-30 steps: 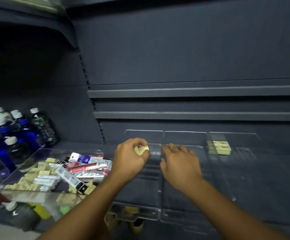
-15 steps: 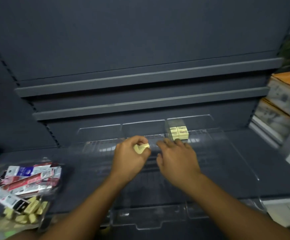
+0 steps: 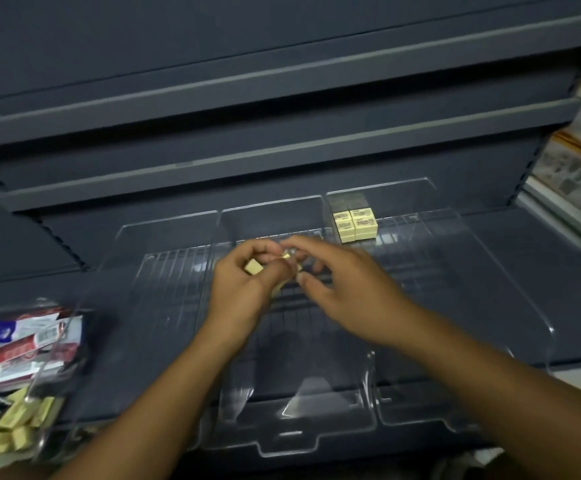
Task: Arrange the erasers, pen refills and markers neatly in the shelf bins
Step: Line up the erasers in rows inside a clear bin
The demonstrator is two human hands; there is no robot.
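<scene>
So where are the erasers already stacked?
Head view, right of centre: the stacked erasers sit in the back left corner of the right compartment, beyond the right hand.

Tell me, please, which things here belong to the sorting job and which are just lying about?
Job: erasers in the left hand; stacked erasers; clear shelf bins; loose erasers and refill packets in the tub.
Lying about: boxes at far right.

No legible text: print on stacked erasers and refill packets too blurred.
</scene>
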